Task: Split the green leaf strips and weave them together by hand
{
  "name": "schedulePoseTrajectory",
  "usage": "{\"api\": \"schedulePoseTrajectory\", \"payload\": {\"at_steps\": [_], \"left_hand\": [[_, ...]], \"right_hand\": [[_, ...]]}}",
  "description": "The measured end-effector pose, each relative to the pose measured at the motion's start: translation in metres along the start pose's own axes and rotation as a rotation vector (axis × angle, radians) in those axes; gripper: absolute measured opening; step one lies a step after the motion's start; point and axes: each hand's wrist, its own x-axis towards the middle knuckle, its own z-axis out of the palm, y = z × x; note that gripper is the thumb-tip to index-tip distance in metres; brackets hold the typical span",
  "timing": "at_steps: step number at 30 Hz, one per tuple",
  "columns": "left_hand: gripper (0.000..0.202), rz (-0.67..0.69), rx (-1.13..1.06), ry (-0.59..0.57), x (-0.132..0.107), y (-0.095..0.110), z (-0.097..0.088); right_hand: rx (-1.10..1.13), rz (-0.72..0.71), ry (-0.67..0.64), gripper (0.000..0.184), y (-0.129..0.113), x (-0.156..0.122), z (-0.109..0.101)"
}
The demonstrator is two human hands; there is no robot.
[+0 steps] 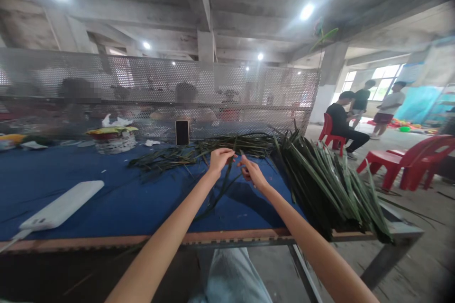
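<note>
Head camera view: a long table covered in blue [138, 208] runs across the room, backed on its far side by a perforated metal screen [149, 75] through which I make out blurred figures. Far right, two people stand, one in a white shirt [391, 102], beside a person in black [339, 118] seated on a red plastic chair [326, 130]; more red chairs [419, 156] stand nearer. A thick bundle of long green leaves [327, 180] covers the table's right end, its near tips reaching past the edge. Left of it, a low heap of narrow leaf strips [163, 158] stretches along the far side, near a white tub [117, 146] topped with something yellow. Over the table's middle, the worker's left hand [221, 158] is pinched on a leaf strip [225, 184] that trails toward the near edge. Just beside it, apart, the right hand [253, 173] has its fingers curled; whether they grip anything, I cannot tell. A white power bank [64, 206] lies near left, cable attached. Beyond the hands, a dark-screened phone [182, 132] stands upright, crumpled tissue [152, 143] to its left.
</note>
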Motion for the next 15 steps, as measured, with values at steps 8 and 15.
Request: {"api": "schedulePoseTrajectory", "payload": {"at_steps": [8,15], "left_hand": [[0.009,0.156,0.148,-0.002,-0.007,-0.026,0.008],[0.009,0.226,0.23,0.013,-0.004,-0.034,0.007]], "right_hand": [[-0.193,-0.069,0.059,0.041,0.012,0.002,0.0],[-0.283,-0.054,0.038,0.033,0.018,0.001,-0.001]]}}
